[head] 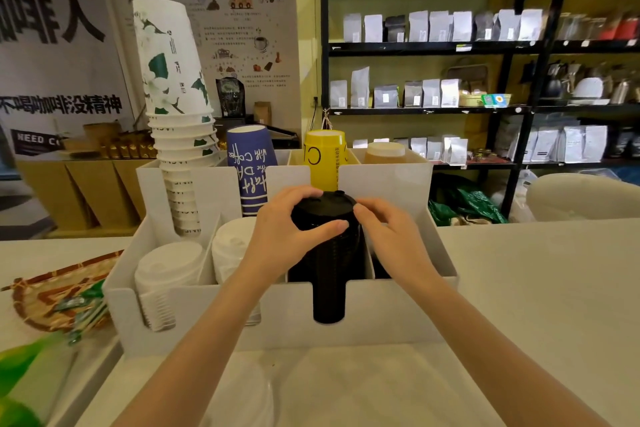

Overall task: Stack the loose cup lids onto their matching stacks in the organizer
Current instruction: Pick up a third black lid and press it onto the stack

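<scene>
A white organizer [391, 308] stands on the counter with several compartments. In its front row, a tall stack of black lids [329, 267] fills the third slot. My left hand [287, 229] grips the top black lid [320, 210] from the left, thumb across its front edge. My right hand [384, 232] touches the same lid's right rim with its fingertips. Two stacks of white lids [166, 270] [230, 246] sit in the slots to the left. The slot to the right of the black stack is mostly hidden behind my right hand.
Stacks of paper cups fill the back row: white floral [173, 107], blue [251, 170], yellow [323, 159], and a brown stack [384, 152]. A woven tray [52, 291] with packets lies at left. A black shelf unit [485, 62] with bags stands behind the counter.
</scene>
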Action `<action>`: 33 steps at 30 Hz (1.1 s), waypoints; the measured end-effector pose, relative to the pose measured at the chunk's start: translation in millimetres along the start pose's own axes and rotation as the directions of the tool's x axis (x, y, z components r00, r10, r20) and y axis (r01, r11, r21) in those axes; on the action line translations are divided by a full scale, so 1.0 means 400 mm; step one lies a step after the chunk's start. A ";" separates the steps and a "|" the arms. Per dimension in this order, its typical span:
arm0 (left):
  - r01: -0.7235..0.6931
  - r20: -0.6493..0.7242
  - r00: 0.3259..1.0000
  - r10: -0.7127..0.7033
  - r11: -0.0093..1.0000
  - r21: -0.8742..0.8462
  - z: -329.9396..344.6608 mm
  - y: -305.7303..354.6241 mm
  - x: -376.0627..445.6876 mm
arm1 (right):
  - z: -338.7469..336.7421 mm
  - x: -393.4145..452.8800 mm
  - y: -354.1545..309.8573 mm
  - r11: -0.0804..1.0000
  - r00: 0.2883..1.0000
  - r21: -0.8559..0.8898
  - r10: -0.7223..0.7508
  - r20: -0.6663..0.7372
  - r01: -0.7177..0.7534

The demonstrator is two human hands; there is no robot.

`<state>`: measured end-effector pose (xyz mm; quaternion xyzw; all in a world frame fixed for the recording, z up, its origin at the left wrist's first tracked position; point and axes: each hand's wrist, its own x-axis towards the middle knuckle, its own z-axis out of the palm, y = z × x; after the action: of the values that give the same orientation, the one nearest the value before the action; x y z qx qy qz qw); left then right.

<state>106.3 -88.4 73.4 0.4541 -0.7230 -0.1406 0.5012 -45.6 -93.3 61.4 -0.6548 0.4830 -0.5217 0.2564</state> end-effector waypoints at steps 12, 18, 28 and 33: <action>0.025 0.076 0.997 -0.031 0.997 0.079 -0.007 -0.003 -0.001 | -0.009 -0.030 -0.012 0.982 0.983 -0.080 -0.165 0.078 0.171; 0.034 0.091 0.995 -0.041 0.996 0.082 -0.004 0.004 0.002 | -0.014 -0.031 0.001 0.958 0.970 -0.177 -0.203 0.138 0.225; 0.070 0.139 0.988 -0.072 0.997 0.016 -0.008 -0.001 0.004 | -0.018 -0.046 -0.005 0.907 0.963 -0.325 -0.243 0.119 0.269; 0.075 0.175 0.982 -0.077 0.997 0.022 -0.017 -0.003 0.008 | -0.019 -0.058 -0.010 0.856 0.947 -0.406 -0.296 0.124 0.320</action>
<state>112.6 -90.1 77.6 0.4711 -0.7477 -0.1934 0.4261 -50.8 -69.4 57.1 -0.7780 0.4654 -0.4204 0.0361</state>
